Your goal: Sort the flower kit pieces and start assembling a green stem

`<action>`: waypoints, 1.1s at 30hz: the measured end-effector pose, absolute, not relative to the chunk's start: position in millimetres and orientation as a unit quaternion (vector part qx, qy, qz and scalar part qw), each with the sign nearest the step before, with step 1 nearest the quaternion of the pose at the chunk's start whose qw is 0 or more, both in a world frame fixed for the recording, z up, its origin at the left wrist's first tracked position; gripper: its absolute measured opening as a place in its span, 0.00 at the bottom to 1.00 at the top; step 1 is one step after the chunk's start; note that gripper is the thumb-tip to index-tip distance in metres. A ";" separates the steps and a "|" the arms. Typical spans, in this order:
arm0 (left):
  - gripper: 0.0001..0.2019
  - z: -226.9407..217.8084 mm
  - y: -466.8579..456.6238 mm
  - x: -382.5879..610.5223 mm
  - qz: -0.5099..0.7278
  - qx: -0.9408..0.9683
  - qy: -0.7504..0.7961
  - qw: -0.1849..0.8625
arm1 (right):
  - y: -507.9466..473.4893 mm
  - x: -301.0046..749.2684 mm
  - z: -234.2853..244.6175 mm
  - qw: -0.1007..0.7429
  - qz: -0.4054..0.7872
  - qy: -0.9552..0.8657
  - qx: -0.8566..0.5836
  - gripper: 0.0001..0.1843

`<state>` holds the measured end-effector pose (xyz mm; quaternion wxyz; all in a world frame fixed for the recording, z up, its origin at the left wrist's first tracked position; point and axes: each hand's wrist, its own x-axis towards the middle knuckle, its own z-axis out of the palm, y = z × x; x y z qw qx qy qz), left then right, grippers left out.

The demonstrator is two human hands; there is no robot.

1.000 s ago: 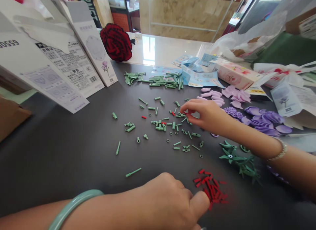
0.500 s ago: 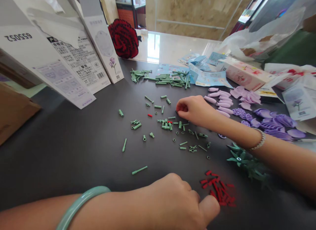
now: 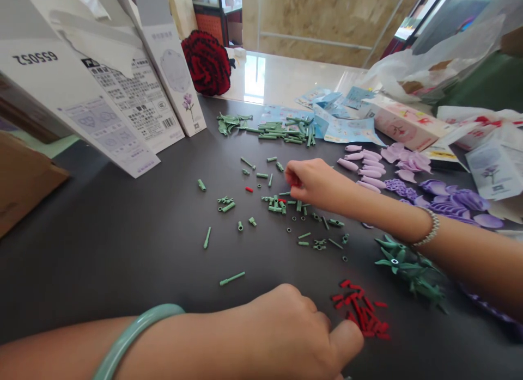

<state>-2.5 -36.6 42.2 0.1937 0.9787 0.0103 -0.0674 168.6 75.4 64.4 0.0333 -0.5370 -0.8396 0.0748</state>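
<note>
My left hand [image 3: 286,331] rests as a closed fist on the dark table [image 3: 102,249] near the front edge, its thumb beside a small heap of red pegs [image 3: 362,312]. Nothing shows inside it. A jade bangle [image 3: 131,336] circles that wrist. My right hand [image 3: 312,183] reaches across to the scatter of small green pieces [image 3: 286,206], fingertips pinched together on something small and red that I cannot make out clearly. One lone red peg [image 3: 249,189] lies to the left of that hand.
White boxes [image 3: 102,97] lean at the back left beside a red knitted flower [image 3: 207,61]. Green stems [image 3: 281,132] lie at the back, purple petals [image 3: 408,173] and cartons [image 3: 404,121] at the right, green leaf clusters [image 3: 408,268] near my right forearm.
My right hand has slid left across the green pieces and closed its fingers into a pinch. The left fist has stayed where it was.
</note>
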 end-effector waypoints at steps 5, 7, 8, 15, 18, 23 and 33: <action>0.18 44.0 -35.2 -0.3 -0.082 0.976 0.014 0.201 | 71.7 163.0 74.6 0.043 0.137 -0.868 -0.475 0.14; 0.18 45.2 -34.3 0.7 -0.091 0.974 0.013 0.207 | 70.7 160.9 76.4 0.022 0.146 -0.875 -0.462 0.15; 0.17 45.8 -34.0 1.2 -0.095 0.973 0.013 0.209 | 70.5 159.8 76.8 0.013 0.148 -0.877 -0.458 0.16; 0.18 50.4 -33.4 1.8 -0.120 0.969 0.016 0.215 | 69.8 151.5 73.0 -0.004 0.162 -0.879 -0.448 0.18; 0.18 50.7 -32.3 1.8 -0.126 0.968 0.016 0.216 | 69.3 148.3 72.1 -0.018 0.159 -0.877 -0.453 0.19; 0.17 52.4 -31.4 2.4 -0.130 0.967 0.015 0.217 | 71.0 146.4 72.5 -0.027 0.149 -0.873 -0.464 0.18; 0.17 56.3 -32.4 2.9 -0.158 0.963 0.011 0.217 | 70.3 146.1 70.1 0.002 0.128 -0.863 -0.489 0.14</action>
